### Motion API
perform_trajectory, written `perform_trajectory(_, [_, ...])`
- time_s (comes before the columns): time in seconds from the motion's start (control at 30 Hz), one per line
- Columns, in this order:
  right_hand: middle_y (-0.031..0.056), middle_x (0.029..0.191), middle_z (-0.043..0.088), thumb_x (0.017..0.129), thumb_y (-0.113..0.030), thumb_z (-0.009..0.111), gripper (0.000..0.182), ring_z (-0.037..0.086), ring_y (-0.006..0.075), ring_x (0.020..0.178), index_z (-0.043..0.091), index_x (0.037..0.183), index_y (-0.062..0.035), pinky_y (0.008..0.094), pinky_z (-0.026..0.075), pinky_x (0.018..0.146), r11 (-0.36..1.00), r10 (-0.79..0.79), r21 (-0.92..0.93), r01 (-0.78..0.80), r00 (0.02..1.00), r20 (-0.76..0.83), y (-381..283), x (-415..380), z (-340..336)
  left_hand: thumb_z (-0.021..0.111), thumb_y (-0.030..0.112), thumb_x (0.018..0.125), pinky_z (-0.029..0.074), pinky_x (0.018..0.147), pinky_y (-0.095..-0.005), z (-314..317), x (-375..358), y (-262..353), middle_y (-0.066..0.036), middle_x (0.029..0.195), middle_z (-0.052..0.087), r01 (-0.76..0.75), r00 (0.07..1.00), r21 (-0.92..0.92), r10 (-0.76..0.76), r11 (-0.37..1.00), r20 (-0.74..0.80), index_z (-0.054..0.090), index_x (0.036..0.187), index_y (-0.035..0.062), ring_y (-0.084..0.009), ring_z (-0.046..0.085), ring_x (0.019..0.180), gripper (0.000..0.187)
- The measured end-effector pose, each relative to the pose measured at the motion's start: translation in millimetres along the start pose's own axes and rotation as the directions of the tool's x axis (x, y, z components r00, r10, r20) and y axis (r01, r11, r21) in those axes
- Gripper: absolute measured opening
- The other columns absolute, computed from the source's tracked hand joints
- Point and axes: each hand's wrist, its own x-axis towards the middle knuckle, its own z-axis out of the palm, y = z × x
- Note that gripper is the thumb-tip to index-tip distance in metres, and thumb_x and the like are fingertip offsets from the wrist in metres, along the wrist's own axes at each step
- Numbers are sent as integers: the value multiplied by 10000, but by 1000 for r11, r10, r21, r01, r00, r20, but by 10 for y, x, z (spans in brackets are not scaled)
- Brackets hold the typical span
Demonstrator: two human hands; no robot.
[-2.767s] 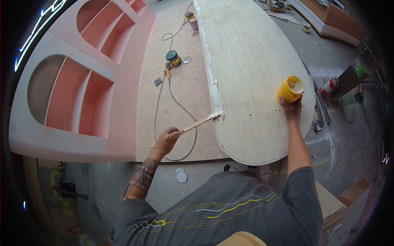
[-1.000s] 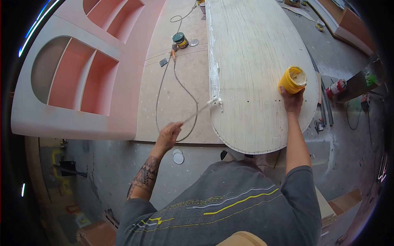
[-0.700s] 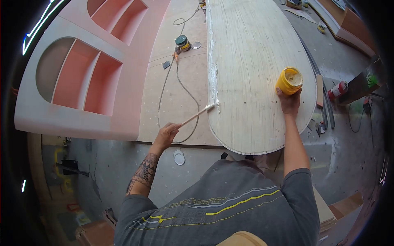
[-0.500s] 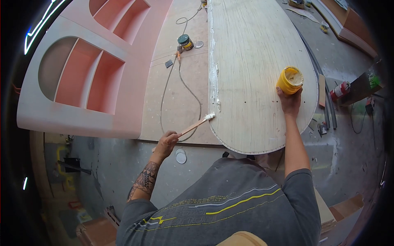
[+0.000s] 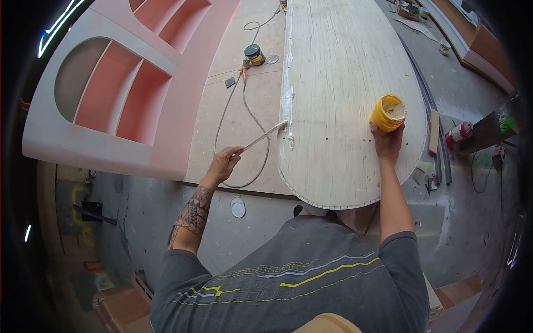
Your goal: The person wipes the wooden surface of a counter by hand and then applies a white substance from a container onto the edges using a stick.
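My left hand point(image 5: 226, 161) pinches the near end of a thin wooden stick point(image 5: 256, 141). White paste coats the stick's far tip, which meets the left edge of a pale, round-ended wooden panel point(image 5: 338, 72). Along that edge runs a ragged line of white filler point(image 5: 288, 83). My right hand point(image 5: 387, 143) is wrapped round the lower part of a yellow tub point(image 5: 387, 112), tilted so its open mouth shows cream paste inside. The tub is over the right part of the panel.
Left of the panel lies a board point(image 5: 222, 133) bearing a looping cable, a sander-like tool point(image 5: 245, 67), a dark green can point(image 5: 254, 55) and a round lid point(image 5: 272, 59). A pink and white shelf unit point(image 5: 166, 94) stands further left. A red-and-white canister point(image 5: 459, 133) is at right.
My left hand has moved forward with the stick, whose tip has gone from near the panel's rounded corner up along its left edge. The tub has shifted only slightly.
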Motion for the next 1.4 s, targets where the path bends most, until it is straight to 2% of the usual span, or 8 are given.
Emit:
perform_trajectory(0.13, [200,1370,644,745,-506,940,992,634,410,1281,402,1474,-100,520,526,1076,1000,16,-20,-16,1000,18,-3,-3,-4,703,17,1001,616,930,-386,-134,-96,59,-149,1184,753,62,990,102,-75,993,119,734,1317,47,-295,757,1103,318])
perform_trajectory(0.23, [201,1375,640,744,-500,943,999,627,415,1285,394,1478,-103,525,521,1081,999,26,-42,-25,999,20,0,-9,-4,715,-25,976,623,968,-378,-139,-330,-1,-137,1194,747,43,991,17,-45,999,127,743,1297,61,-295,751,1126,333])
perform_trajectory(0.6, [212,1361,636,756,-494,939,994,623,436,1265,390,1479,-88,539,507,1083,998,-57,22,57,998,25,92,1,26,738,-24,963,613,941,-400,101,-1180,120,-126,1212,715,56,994,104,-65,993,85,763,1209,91,-333,740,1088,272])
perform_trajectory(0.67, [215,1359,636,759,-489,940,990,625,436,1258,393,1481,-89,539,508,1076,997,-72,13,72,997,17,87,0,16,740,-4,974,607,915,-408,118,-1305,236,-131,1168,721,98,994,34,-100,995,49,758,1206,83,-313,738,1062,249])
perform_trajectory(0.9, [212,1353,641,756,-488,945,990,628,446,1246,399,1482,-94,541,514,1067,996,-80,39,80,997,-6,92,-6,12,727,54,1010,599,904,-346,17,-720,510,-114,1098,751,200,980,82,-197,976,-37,734,1304,63,-229,749,1054,294])
perform_trajectory(1.03, [211,1353,643,756,-490,947,1005,626,446,1248,384,1489,-94,545,521,1064,998,-66,13,66,998,19,93,-8,-1,717,55,1018,600,921,-343,103,-309,367,-117,1176,762,111,993,24,-110,994,-52,735,1327,60,-224,747,1087,309])
perform_trajectory(1.13, [207,1359,643,757,-489,946,1010,624,442,1256,376,1492,-97,545,523,1068,998,-53,-20,53,998,14,65,-12,-6,704,46,1020,601,960,-352,110,-190,268,-148,1209,771,132,991,10,-132,991,14,737,1316,38,-255,753,1105,299])
perform_trajectory(1.4, [203,1374,642,762,-518,932,992,621,426,1291,397,1488,-104,536,523,1076,998,1,-62,0,1000,16,-9,-13,-7,709,-2,1000,601,965,-338,37,-690,179,-109,1200,752,117,979,-69,-103,991,178,753,1319,53,-211,734,1102,327])
